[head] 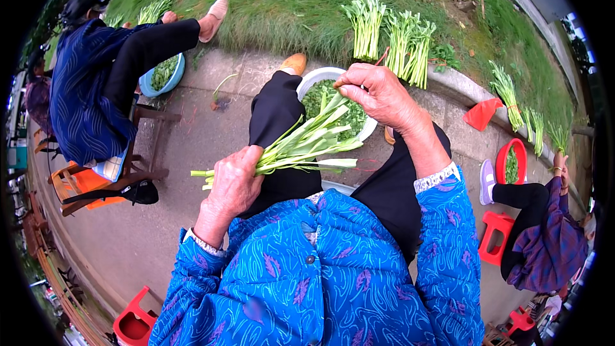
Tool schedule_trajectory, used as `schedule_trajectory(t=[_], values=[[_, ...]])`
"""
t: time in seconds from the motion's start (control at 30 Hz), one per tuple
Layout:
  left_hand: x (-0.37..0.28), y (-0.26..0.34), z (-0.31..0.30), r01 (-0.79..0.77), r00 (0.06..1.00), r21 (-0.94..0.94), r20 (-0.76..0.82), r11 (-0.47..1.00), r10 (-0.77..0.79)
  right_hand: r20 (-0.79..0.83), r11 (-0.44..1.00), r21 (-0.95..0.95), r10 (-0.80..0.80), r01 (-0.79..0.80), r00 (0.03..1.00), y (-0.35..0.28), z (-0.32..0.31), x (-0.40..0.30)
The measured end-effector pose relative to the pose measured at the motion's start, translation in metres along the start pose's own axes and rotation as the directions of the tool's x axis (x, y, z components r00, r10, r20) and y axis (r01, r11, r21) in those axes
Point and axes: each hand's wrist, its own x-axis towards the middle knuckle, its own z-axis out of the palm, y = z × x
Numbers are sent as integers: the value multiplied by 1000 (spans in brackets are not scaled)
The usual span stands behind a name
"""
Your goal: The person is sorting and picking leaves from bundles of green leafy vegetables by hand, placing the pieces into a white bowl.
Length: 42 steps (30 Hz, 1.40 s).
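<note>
A bunch of long leafy greens [307,142] lies slantwise across my lap, its pale stem ends jutting out to the left. My left hand [235,178] is wrapped around the stems. Thumb and forefinger of my right hand [382,93] pinch together at the leaf tips; the exact contact is partly hidden. Below, between my feet, stands a white plastic basin [318,75] with chopped green leaves [317,96] in it. My right forearm and the bunch cover part of the basin.
Bundled greens [367,29] and more bundles [408,48] rest by the grassy kerb [456,81]. A person [91,86] sits at left near a blue basin [175,79]; another [543,245] sits at right by a red basin [500,163]. Red plastic stools [495,238] stand around.
</note>
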Motion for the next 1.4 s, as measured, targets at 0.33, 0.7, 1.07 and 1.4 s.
schedule_trajectory(t=[0.33, 0.7, 1.07, 1.4], values=[[1, -1, 1, 10, 1000, 1, 6, 1000, -10, -331, 983, -74, 135, -168, 934, 12, 27, -9], [0, 0, -2, 42, 999, 16, -19, 999, -42, 131, 665, 649, 383, -371, 914, 29, 20, -24], [0, -1, -1, 7, 1000, 21, -8, 1000, -7, 87, 771, 559, 313, -307, 946, 15, 12, -12], [4, -1, 2, -19, 1000, 10, 11, 1000, 19, 86, 849, 480, 205, -221, 975, 9, 12, -5]])
